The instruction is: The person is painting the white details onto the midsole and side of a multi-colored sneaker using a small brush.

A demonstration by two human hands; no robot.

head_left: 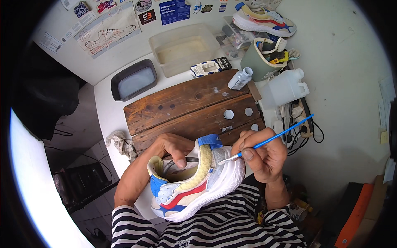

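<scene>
A multicoloured sneaker [184,194] with a thick white sole is tilted in front of my striped shirt. My left hand [175,149] grips it from the far side, thumb at the shoe's opening and the other fingers mostly hidden. Inside the opening shows a ribbed metal coil [169,165]. Pinched between the thumb and fingers of my right hand [266,161] is a thin blue paintbrush [283,133]. Its pale bristles touch the grey and white toe area of the sneaker. Some right fingers lie behind the toe, partly out of sight.
Under the work lies a brown wooden board [165,109] bearing a small bottle [240,78] and white discs [228,114]. Behind stand a dark tray [134,79] and a clear tub [184,49]. Jug [285,87], brush bucket [258,58] and cables [316,132] line the right; a rag [120,144] lies left.
</scene>
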